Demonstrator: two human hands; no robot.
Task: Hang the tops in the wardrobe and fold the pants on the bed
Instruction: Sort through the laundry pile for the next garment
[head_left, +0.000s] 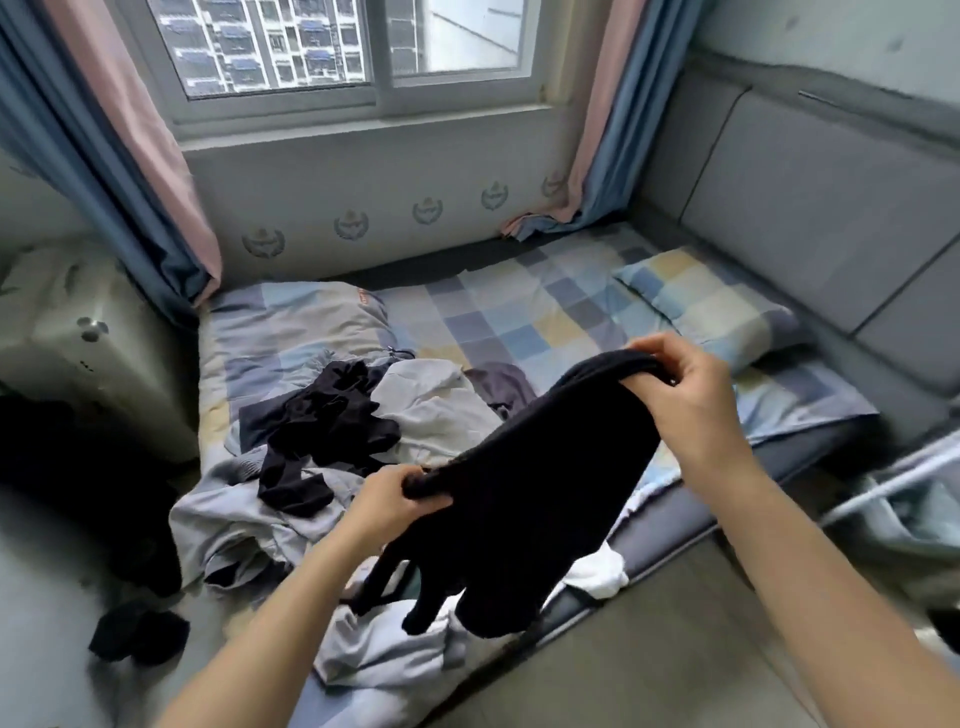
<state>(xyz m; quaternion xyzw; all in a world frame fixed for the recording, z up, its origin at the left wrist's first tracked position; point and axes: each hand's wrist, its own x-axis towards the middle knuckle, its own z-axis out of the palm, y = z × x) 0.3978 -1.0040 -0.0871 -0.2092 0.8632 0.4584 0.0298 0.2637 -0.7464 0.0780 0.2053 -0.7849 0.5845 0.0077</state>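
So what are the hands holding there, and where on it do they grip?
Both grip one black garment by its upper edge: left hand at one end, right hand at the other. The rest hangs down.

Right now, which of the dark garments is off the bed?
The black garment gripped by both hands, left hand and right hand; the other black garment lies in the pile.

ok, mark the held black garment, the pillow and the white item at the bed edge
black garment (535, 483), head view, middle of the hanging cloth
checked pillow (711, 301), head view, centre of its top face
white item (600, 569), head view, its visible bunched part
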